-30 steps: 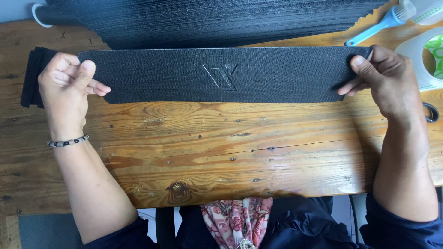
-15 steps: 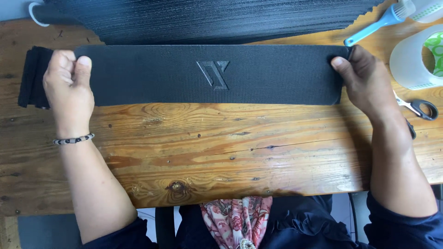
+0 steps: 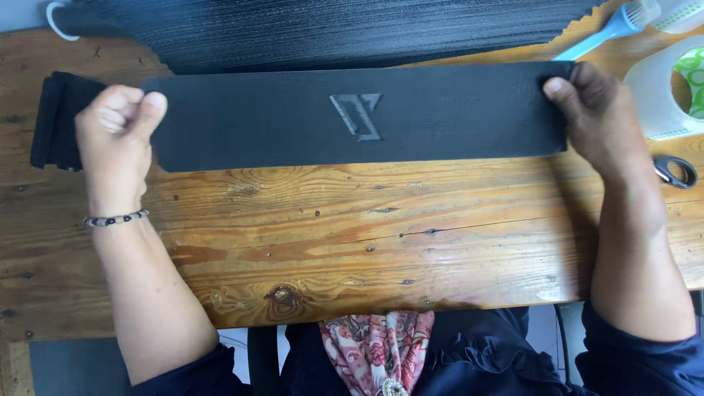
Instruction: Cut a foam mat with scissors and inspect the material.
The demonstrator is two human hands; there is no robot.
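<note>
Head view: a person at a wooden table [image 3: 352, 242] stretches a long black strip [image 3: 352, 117] flat between both hands, seen from above.
Black strip: a flat, dark, textured band with rounded corners, lying across the upper middle of the frame, reaching from the left hand to the right hand; a raised angular emblem [image 3: 357, 115] sits at its centre.
Left hand [image 3: 117, 136]: at the left of the frame, curled into a tight fist that pinches the strip's left end, thumb up against the fingers; a beaded bracelet [image 3: 115, 218] circles the wrist below it.
Right hand [image 3: 598, 121]: at the upper right, fingers closed over the strip's right end, thumb tip resting on its top surface near the corner.
Folded black piece [image 3: 55, 121]: a thicker dark bundle pokes out just left of the left hand, resting on the table; whether it joins the strip cannot be told.
Stack of black strips [image 3: 330, 29]: a fanned pile of thin dark pieces fills the top of the frame, just behind the held strip.
Blue brush [image 3: 612, 29]: upper right corner, lying on the table beside the stack.
Tape roll [image 3: 671, 92]: pale, at the right edge, just beyond the right hand.
Scissors handle [image 3: 675, 171]: dark loop at the right edge, below the tape roll.
Lower edge: a patterned scarf [image 3: 374, 348] and dark blue sleeves.
</note>
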